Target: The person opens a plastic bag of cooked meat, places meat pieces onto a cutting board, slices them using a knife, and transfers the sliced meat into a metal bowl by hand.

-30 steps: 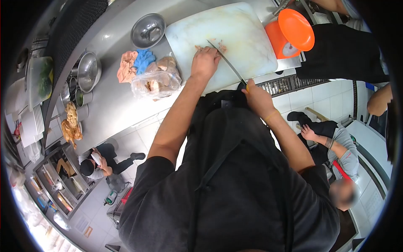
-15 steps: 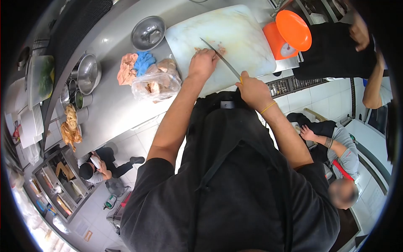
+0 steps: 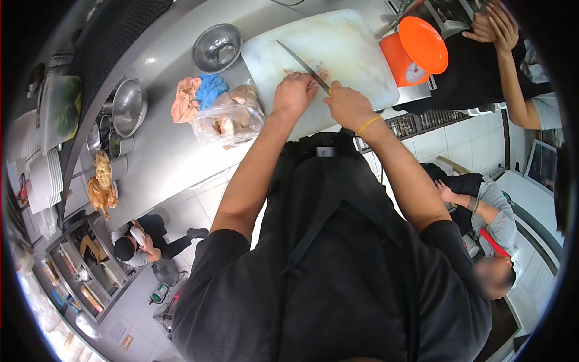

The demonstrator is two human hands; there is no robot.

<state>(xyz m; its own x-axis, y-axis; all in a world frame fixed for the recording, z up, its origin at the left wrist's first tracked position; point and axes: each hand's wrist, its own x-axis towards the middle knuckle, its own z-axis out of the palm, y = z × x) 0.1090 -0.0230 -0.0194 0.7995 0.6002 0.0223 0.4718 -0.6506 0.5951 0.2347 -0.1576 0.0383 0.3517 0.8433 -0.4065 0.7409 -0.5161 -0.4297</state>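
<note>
My right hand (image 3: pixel 350 107) is wrapped round the yellow handle of a long knife (image 3: pixel 300 64), whose blade slants toward the far left over a white cutting board (image 3: pixel 344 36). Left of the blade, my left hand (image 3: pixel 294 95) rests on the board with its fingers curled under; what they press on is mostly hidden. Small shreds of meat (image 3: pixel 322 72) lie just right of the blade. Beside my left forearm sits a clear plastic bag of meat pieces (image 3: pixel 226 125). Behind the bag are a blue cloth (image 3: pixel 210 89) and a pink cloth (image 3: pixel 184 101).
A steel bowl (image 3: pixel 217 48) stands left of the board, an orange scale (image 3: pixel 405 59) right of it. Cooked chicken (image 3: pixel 102 187) and more bowls (image 3: pixel 128 107) are farther left. A co-worker's hands (image 3: pixel 497 27) are at the upper right; two other people are lower down.
My right hand and the knife have moved forward and left, so the blade reaches farther across the board. My left hand has hardly shifted. The upper-right co-worker's hands have come up together.
</note>
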